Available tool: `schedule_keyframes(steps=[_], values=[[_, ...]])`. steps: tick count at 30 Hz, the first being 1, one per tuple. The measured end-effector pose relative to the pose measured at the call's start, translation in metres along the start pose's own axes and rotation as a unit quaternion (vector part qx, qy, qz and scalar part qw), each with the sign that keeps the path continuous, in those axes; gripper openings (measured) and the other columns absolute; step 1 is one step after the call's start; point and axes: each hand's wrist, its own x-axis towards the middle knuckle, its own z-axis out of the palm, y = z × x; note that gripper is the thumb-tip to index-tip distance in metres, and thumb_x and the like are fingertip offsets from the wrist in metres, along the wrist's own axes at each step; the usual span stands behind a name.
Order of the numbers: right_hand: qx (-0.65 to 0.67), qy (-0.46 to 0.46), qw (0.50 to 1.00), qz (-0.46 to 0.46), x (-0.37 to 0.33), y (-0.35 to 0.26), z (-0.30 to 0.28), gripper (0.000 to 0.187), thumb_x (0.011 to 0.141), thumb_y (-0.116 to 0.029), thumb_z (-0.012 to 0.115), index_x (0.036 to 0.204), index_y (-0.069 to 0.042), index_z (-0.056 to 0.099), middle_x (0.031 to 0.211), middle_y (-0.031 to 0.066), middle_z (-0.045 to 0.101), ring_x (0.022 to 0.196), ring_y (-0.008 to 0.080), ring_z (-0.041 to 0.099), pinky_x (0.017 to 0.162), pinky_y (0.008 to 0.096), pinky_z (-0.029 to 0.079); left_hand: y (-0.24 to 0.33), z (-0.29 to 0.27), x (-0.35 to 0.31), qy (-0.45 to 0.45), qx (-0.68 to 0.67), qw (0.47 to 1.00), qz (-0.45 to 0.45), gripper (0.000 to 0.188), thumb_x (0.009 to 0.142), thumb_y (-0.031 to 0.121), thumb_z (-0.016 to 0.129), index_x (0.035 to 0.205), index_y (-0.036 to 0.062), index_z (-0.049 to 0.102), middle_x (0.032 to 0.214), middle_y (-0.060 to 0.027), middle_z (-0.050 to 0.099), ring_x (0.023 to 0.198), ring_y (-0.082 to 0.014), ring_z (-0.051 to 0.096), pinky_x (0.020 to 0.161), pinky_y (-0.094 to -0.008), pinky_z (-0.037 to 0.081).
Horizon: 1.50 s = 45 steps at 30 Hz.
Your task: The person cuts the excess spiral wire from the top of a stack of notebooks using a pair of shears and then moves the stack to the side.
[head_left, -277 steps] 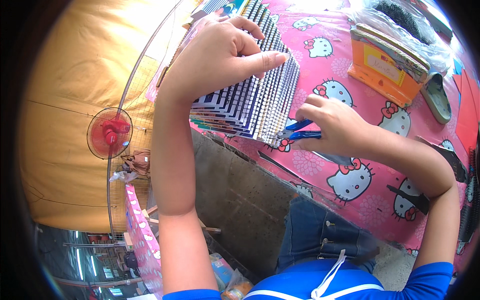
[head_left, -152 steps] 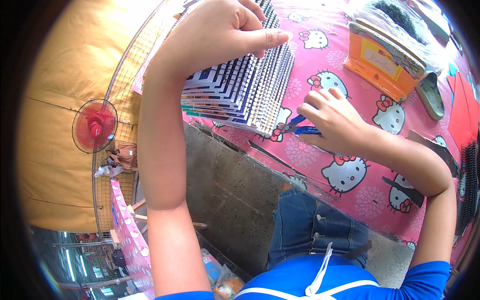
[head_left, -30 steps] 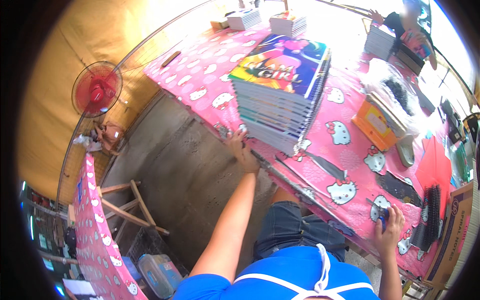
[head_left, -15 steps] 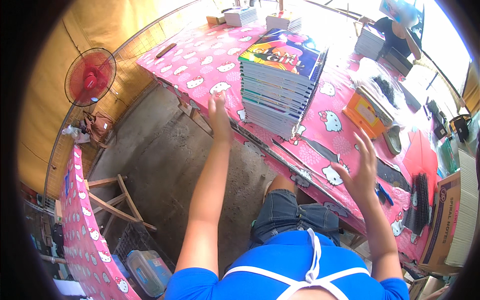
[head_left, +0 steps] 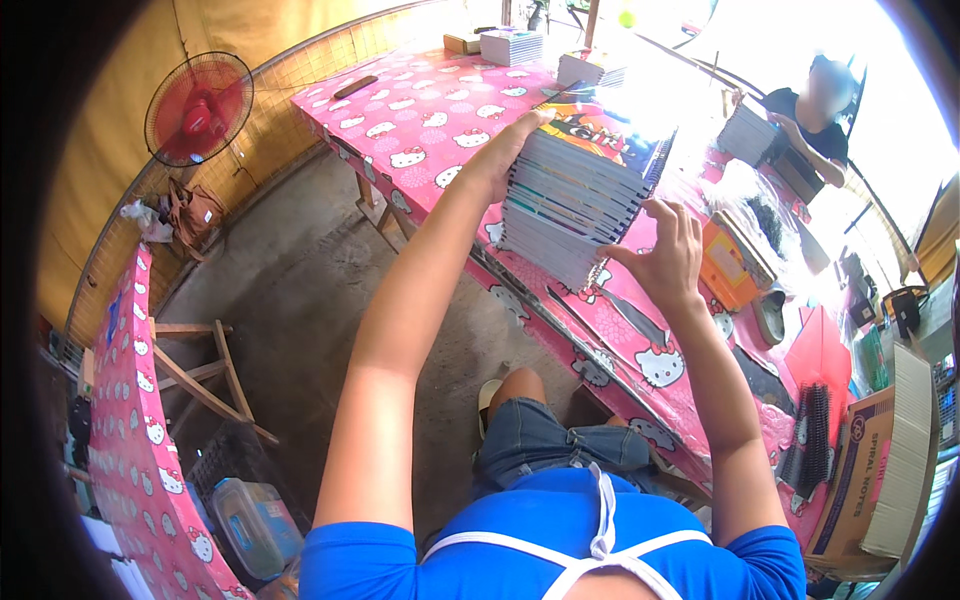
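A tall stack of spiral notebooks [head_left: 570,205] stands near the front edge of the pink table, its top one with a bright printed cover. My left hand [head_left: 502,160] is against the stack's upper left side, thumb at the top edge and the other fingers mostly hidden behind it. Low on the right side, my right hand [head_left: 668,255] curves round the spiral-bound edge, thumb towards the front corner and fingers along the side. Between them the two hands clasp the stack.
Behind the stack are smaller notebook piles [head_left: 512,48]. To the right lie an orange box [head_left: 730,265], black spiral coils [head_left: 815,435] and a cardboard carton [head_left: 850,475]. A person [head_left: 815,115] sits across the table. A red fan [head_left: 200,110] stands at left.
Both hands have moved in to the stack from apart: the left forward and right to its upper side, the right leftward to its spiral edge. The view has shifted slightly.
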Motion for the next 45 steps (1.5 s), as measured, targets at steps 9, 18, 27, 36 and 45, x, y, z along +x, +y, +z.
schedule_keyframes(steps=[9, 18, 27, 36, 45], values=[[0.057, 0.011, 0.998, 0.017, -0.020, 0.115, -0.004, 0.085, 0.056, -0.036, 0.090, 0.124, -0.007, 0.048, 0.112, 0.0119, 0.060, 0.099, 0.0282, 0.060, 0.083, 0.0413, 0.049, -0.005, 0.058, 0.013, 0.032, -0.013, 0.992, -0.118, 0.047, 0.083, 0.050, 0.065, 0.107, 0.0103, 0.061, 0.096, -0.0076, 0.063, 0.089, -0.0204, 0.059, 0.074, -0.0386, 0.051], [0.610, -0.083, 0.702, 0.359, -0.004, 0.152, -0.007, 0.079, 0.079, -0.053, 0.071, 0.135, -0.005, 0.042, 0.133, 0.0146, 0.049, 0.114, 0.0288, 0.054, 0.089, 0.0412, 0.050, 0.007, 0.024, 0.038, -0.018, -0.136, 0.982, -0.129, 0.146, 0.058, 0.073, 0.074, 0.149, -0.0038, -0.011, 0.121, -0.0169, 0.050, 0.102, -0.0244, 0.053, 0.094, -0.0494, 0.033], [0.702, -0.151, 0.488, 0.496, 0.103, 0.129, 0.027, 0.087, 0.081, -0.073, 0.050, 0.133, -0.003, 0.049, 0.124, 0.0193, 0.060, 0.104, 0.0280, 0.065, 0.090, 0.0456, 0.055, 0.020, 0.027, 0.102, -0.098, -0.204, 0.924, -0.309, 0.067, 0.068, 0.062, 0.072, 0.108, 0.0084, 0.064, 0.104, -0.0095, 0.068, 0.103, -0.0262, 0.061, 0.091, -0.0515, 0.044], [0.603, -0.028, 0.537, 0.589, 0.079, 0.085, -0.018, 0.056, 0.089, -0.040, 0.052, 0.126, 0.003, 0.052, 0.110, 0.0182, 0.066, 0.090, 0.0259, 0.069, 0.082, 0.0398, 0.058, 0.014, 0.041, 0.136, -0.256, -0.198, 0.868, -0.376, 0.043, 0.080, 0.036, 0.073, 0.111, 0.0082, 0.063, 0.101, -0.0106, 0.069, 0.089, -0.0223, 0.068, 0.087, -0.0416, 0.055], [0.573, 0.075, 0.562, 0.592, 0.062, 0.040, -0.038, 0.055, 0.082, -0.038, 0.060, 0.120, 0.001, 0.054, 0.103, 0.0103, 0.066, 0.085, 0.0166, 0.067, 0.073, 0.0288, 0.056, 0.015, 0.045, 0.126, -0.231, -0.195, 0.911, -0.279, 0.048, 0.082, 0.018, 0.068, 0.118, 0.0013, 0.040, 0.109, -0.0129, 0.060, 0.100, -0.0183, 0.063, 0.086, -0.0371, 0.056]])
